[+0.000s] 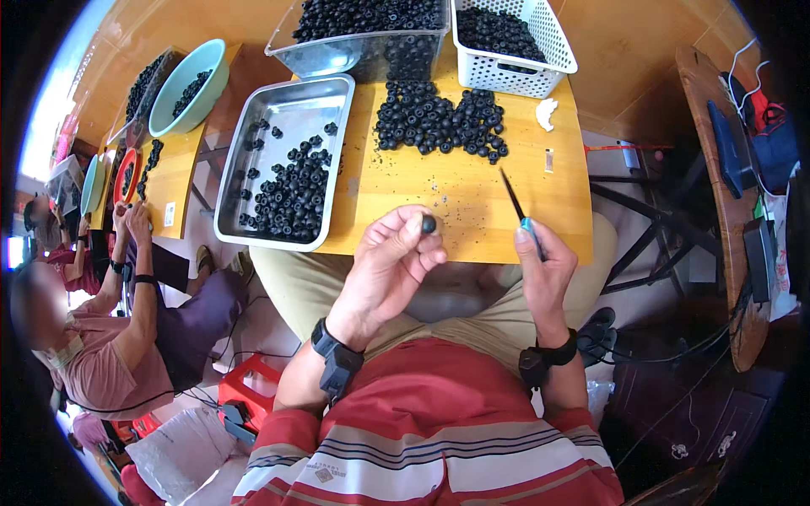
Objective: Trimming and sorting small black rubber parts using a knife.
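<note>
Black and round, the small fruit [429,224] sat pinched between the thumb and fingertips of my left hand [388,266], raised just above the near edge of the wooden table [456,198]. My right hand [544,274] was closed around the blue handle of a thin pointed tool [516,204], its dark blade slanting up and away to the left, near the fruit but not touching it. To do this well, I judged, the fruit needed to stay steady in the pinch with one end turned toward the blade, my fingertips kept back from the point, and the tool brought in gently so it would not slip off the smooth skin. Both wrists carried dark bands. Beyond my hands a loose pile of the same black fruits [439,118] lay on the far part of the table, spilling from a clear plastic tub [337,55]; a white slotted basket [553,51] holding more stood at the far right. To the left, a metal tray [325,93] held worked fruits, gathered toward its near end. Farther left, on another table, stood a pale green bowl [211,80], and a person in a pink shirt [101,354] sat at that side.
</note>
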Demonstrator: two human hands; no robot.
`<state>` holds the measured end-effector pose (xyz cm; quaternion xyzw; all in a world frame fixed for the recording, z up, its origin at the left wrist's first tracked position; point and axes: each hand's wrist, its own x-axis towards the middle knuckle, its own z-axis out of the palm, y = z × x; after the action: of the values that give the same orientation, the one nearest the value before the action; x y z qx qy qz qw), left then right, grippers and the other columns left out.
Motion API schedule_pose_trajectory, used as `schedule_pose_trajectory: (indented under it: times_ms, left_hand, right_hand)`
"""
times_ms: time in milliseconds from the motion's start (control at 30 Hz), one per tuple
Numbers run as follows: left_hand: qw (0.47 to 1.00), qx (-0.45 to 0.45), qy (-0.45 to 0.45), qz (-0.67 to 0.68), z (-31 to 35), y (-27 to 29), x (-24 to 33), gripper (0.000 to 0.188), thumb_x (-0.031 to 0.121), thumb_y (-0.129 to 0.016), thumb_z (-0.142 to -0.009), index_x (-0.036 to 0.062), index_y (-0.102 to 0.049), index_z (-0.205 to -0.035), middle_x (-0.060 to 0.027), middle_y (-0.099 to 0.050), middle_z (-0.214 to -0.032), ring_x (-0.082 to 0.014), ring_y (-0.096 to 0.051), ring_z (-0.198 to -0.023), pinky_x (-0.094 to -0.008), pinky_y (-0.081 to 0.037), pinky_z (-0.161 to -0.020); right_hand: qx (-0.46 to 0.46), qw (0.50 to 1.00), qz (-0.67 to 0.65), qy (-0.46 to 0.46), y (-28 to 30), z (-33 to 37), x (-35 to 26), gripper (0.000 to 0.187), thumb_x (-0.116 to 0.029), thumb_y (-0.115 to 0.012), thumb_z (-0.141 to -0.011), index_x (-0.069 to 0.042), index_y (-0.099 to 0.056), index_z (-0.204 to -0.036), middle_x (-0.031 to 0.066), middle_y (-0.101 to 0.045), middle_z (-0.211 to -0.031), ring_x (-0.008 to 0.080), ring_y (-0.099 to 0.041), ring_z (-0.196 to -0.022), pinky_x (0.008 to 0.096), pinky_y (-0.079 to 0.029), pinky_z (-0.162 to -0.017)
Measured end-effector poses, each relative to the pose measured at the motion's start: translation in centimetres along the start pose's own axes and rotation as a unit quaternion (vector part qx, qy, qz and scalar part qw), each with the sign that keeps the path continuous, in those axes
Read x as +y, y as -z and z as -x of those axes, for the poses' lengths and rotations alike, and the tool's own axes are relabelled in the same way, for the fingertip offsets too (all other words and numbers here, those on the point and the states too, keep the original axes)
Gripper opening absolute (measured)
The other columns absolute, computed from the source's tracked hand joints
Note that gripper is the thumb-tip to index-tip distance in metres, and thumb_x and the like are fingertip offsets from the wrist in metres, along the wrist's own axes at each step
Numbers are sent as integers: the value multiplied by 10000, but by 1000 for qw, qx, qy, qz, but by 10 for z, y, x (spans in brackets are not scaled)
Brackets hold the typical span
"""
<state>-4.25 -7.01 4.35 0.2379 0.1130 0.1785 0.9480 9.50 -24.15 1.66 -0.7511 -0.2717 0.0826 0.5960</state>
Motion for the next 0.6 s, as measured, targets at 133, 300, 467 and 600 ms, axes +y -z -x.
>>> schedule_pose_trajectory:
  times_ms: [133,300,467,600]
  left_hand:
    - [991,58,-75,-90,9,0,17,145,114,-621,-972,24,-645,-1083,-52,-670,-980,-115,-638,-804,-276,-575,-748]
    - [821,216,-264,-458,27,4,62,142,69,-685,-925,6,-665,-1051,-16,-672,-922,-86,-611,-762,-236,-514,-714]
    - [645,291,-291,-644,25,46,110,146,63,-711,-894,-11,-687,-1017,-6,-650,-802,-55,-578,-729,-199,-460,-664]
    - [588,274,-322,-689,18,39,103,157,45,-714,-872,-8,-686,-1017,-57,-660,-830,-115,-611,-749,-243,-489,-700]
  right_hand:
    - [-24,999,-29,-14,-3,-4,-15,309,-205,-713,-925,67,-668,-1064,-16,-575,-751,51,-471,-682,223,-417,-608]
    - [-25,999,-34,-30,-1,0,-3,337,-234,-730,-913,67,-675,-1056,-4,-603,-754,50,-486,-682,221,-425,-612]
    - [-34,999,-24,-29,3,4,2,336,-237,-730,-914,65,-681,-1054,-8,-597,-743,51,-484,-678,222,-424,-607]
    - [-28,998,-29,-38,10,7,3,322,-233,-724,-919,65,-682,-1037,-22,-572,-729,53,-469,-664,228,-409,-586]
